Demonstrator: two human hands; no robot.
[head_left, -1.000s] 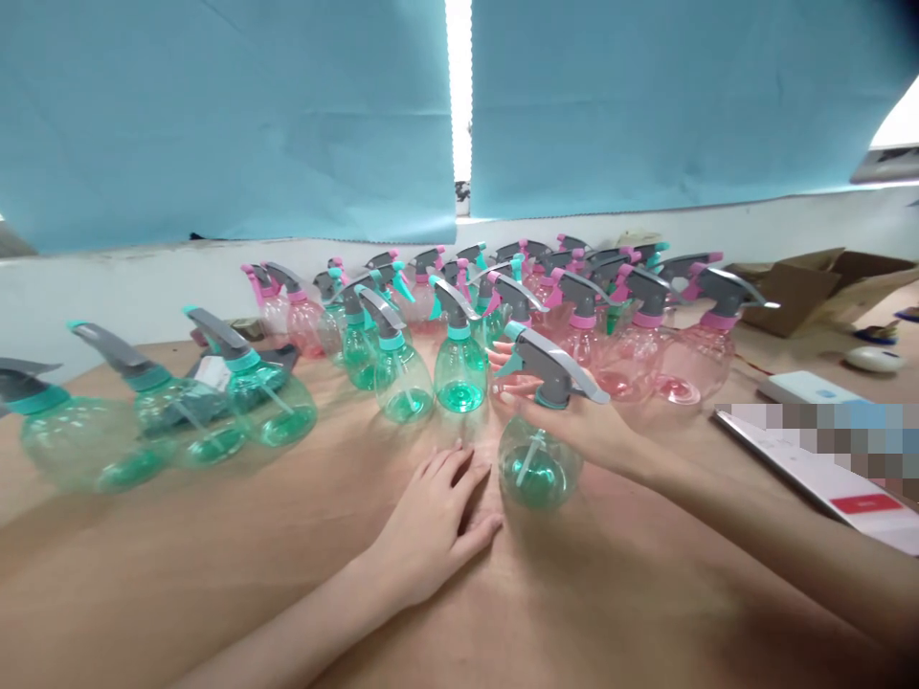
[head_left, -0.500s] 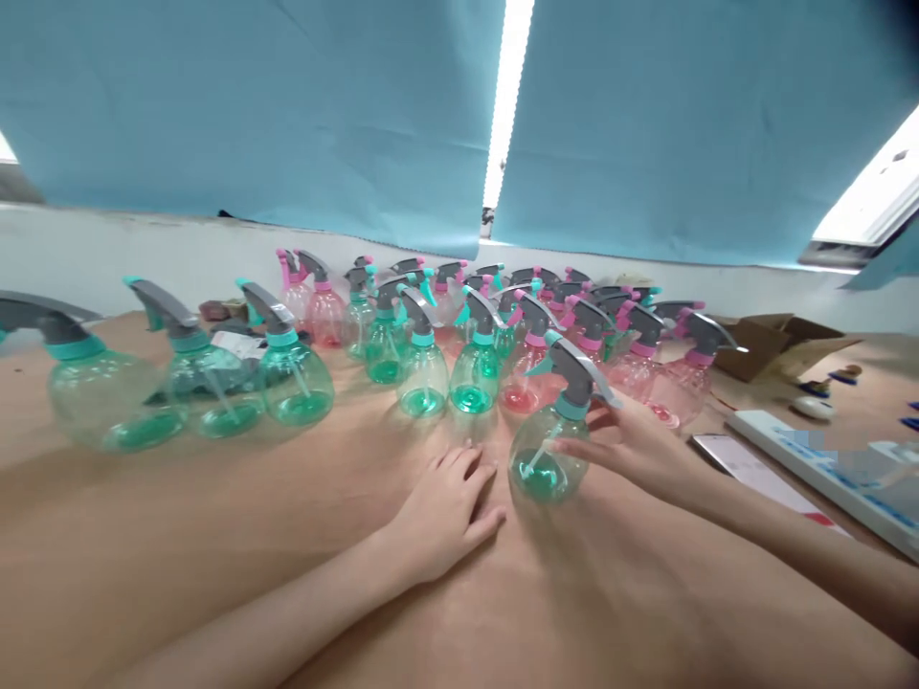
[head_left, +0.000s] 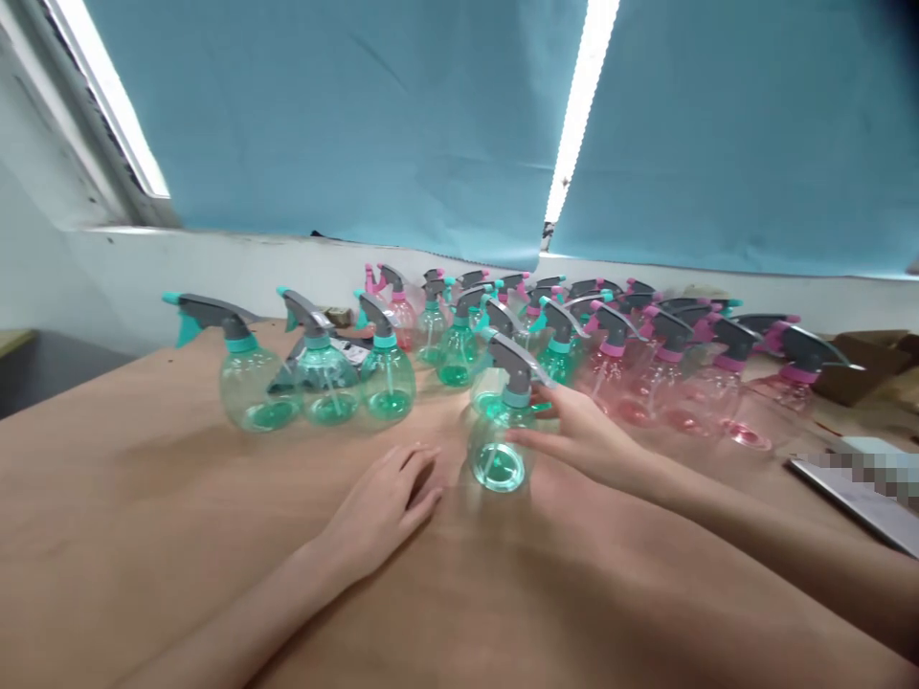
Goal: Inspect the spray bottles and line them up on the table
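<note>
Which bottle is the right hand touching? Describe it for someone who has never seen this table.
On the brown table, a crowd of spray bottles stands below the blue curtain. The green spray bottle stands alone in front of them, between the left hand and the right hand. Only it is touched by a hand.

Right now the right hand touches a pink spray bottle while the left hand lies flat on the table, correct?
No: the head view shows the right hand touching a green spray bottle, not pink. The left hand lies flat on the table.
</note>
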